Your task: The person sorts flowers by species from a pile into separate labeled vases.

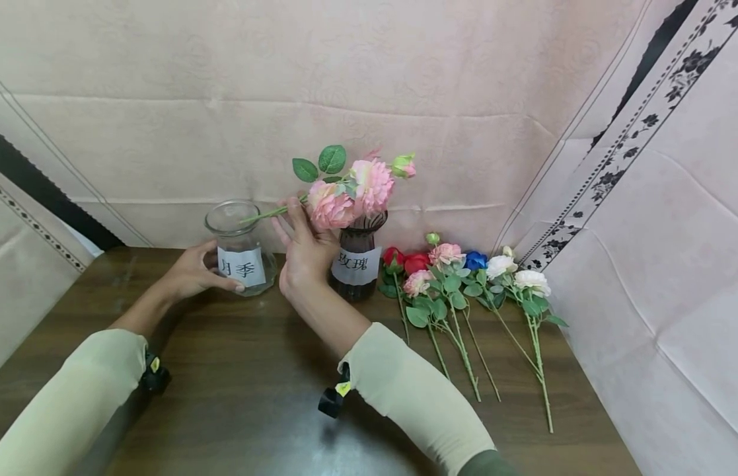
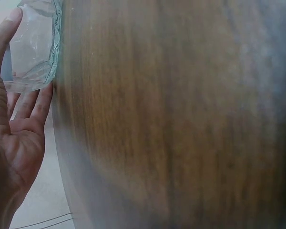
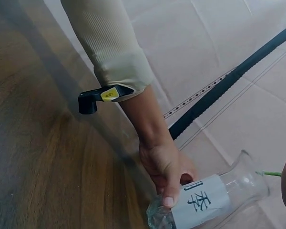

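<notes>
My left hand point(image 1: 193, 272) grips the lower part of a clear glass vase point(image 1: 232, 239), which stands upright on the table. A white label point(image 1: 242, 266) with black characters is stuck on its front. In my right hand point(image 1: 307, 256) the fingers pinch the green stem point(image 1: 273, 213) of a pink artificial flower point(image 1: 332, 205). The stem lies almost level and its cut end is at the vase's mouth, as the right wrist view also shows. Its pink blooms hang in front of a dark vase point(image 1: 357, 291) with a similar label. My left thumb lies along the glass point(image 2: 34, 38) in the left wrist view.
On the wooden table point(image 1: 238, 396), to the right, lie several artificial flowers: red roses point(image 1: 416, 263), pink ones point(image 1: 446, 254), a blue rose point(image 1: 476, 260) and white ones point(image 1: 532, 282), stems toward me. Pale cloth point(image 1: 256, 132) hangs behind and at both sides.
</notes>
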`<control>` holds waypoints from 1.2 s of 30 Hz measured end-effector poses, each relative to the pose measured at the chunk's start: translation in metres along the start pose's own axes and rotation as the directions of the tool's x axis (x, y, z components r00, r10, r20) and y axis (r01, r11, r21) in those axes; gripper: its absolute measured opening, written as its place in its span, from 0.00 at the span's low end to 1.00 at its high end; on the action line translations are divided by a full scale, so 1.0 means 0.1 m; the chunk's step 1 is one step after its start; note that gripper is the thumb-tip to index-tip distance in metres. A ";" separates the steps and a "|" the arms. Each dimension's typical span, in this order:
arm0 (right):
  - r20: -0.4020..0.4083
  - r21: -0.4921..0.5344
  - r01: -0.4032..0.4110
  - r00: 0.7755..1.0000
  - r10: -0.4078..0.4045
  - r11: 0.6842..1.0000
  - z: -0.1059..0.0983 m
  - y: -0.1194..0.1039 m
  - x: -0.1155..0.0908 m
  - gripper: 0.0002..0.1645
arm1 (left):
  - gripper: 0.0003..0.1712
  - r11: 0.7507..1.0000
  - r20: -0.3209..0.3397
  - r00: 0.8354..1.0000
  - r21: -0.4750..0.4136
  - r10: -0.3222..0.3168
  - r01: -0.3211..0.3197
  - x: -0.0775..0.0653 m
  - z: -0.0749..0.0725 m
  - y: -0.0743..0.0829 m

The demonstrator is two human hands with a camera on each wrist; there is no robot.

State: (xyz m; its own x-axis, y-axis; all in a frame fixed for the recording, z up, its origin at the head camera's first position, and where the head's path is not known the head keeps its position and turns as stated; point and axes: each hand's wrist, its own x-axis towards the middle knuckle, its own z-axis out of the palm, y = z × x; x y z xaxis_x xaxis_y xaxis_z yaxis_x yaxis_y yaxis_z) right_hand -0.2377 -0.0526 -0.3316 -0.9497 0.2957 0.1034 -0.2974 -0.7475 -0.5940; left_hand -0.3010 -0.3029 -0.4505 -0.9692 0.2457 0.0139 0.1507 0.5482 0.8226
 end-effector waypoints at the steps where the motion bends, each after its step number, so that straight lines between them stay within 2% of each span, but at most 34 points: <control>1: -0.006 0.000 -0.004 1.000 0.004 1.000 0.00 0.02 0.00 0.11 | 0.66 1.000 0.001 1.000 0.000 -0.001 0.001 0.00 0.00 0.00; 7: -0.039 -0.032 -0.012 0.999 0.011 0.999 0.01 0.15 0.03 0.14 | 0.68 1.000 0.005 1.000 -0.009 -0.004 0.004 0.00 -0.01 0.00; 12: -0.028 -0.078 0.000 1.000 -0.002 0.997 -0.01 0.25 0.08 0.17 | 0.68 1.000 0.001 1.000 -0.015 -0.007 0.007 0.01 0.00 -0.01; 16: -0.023 -0.162 0.023 0.999 -0.027 0.986 -0.01 0.36 0.11 0.17 | 0.68 1.000 -0.005 1.000 -0.005 -0.012 0.012 0.01 0.00 0.00; 21: -0.006 -0.284 0.053 0.998 -0.057 0.957 0.01 0.47 0.13 0.14 | 0.67 1.000 -0.010 1.000 -0.002 -0.004 0.004 0.01 0.01 -0.01; 24: 0.009 -0.367 0.050 0.999 -0.051 0.929 0.02 0.50 0.13 0.13 | 0.67 1.000 -0.013 1.000 0.005 -0.003 0.003 0.01 0.01 0.00; 27: 0.024 -0.476 0.017 1.000 -0.007 0.879 0.02 0.52 0.10 0.12 | 0.66 1.000 -0.019 1.000 0.011 0.004 -0.004 0.01 0.02 0.00; 32: 0.040 -0.642 -0.064 0.992 0.116 0.764 -0.04 0.49 0.03 0.19 | 0.64 0.999 -0.019 0.999 0.007 0.034 -0.034 0.01 0.02 -0.02; 34: 0.049 -0.660 -0.097 0.984 0.172 0.745 -0.08 0.47 0.00 0.21 | 0.63 0.999 -0.020 0.999 0.005 0.037 -0.037 0.01 0.02 -0.02; 36: 0.052 -0.662 -0.127 0.975 0.215 0.739 -0.14 0.48 -0.03 0.23 | 0.63 0.999 -0.022 0.999 0.009 0.038 -0.038 0.01 0.02 -0.01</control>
State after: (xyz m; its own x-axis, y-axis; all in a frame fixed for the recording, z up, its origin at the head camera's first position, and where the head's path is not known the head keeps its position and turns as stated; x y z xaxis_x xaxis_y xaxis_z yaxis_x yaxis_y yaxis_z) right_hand -0.2478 -0.0811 -0.3714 -0.9952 0.0972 0.0148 -0.0337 -0.1963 -0.9800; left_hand -0.3017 -0.3017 -0.4521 -0.9668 0.2490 0.0572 0.1888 0.5458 0.8163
